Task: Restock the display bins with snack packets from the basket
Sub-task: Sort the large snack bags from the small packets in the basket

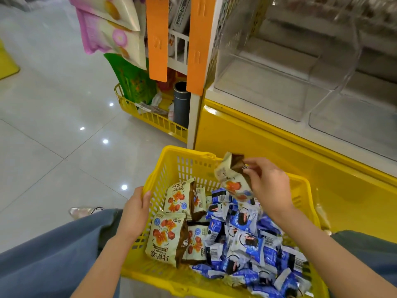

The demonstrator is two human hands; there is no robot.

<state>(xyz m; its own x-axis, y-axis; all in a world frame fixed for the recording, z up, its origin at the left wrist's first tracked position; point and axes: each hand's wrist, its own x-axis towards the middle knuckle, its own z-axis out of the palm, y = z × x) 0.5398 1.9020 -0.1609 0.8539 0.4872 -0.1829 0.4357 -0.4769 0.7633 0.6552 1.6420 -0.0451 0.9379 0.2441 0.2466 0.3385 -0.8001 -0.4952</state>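
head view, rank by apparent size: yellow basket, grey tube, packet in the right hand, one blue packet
1. yellow basket
2. held packet and grey tube look alike; tube is farther, so unsure
3. blue packet

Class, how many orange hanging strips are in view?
2. One strip hangs beside the pink bags; the other hangs right of it, by the clear bins. None seems hidden.

Ahead of me: two orange strips (156, 39) are hanging; pink and green bags (101, 35) are dangling beside them; a grey tube (181, 104) is standing in a low yellow rack (154, 121).
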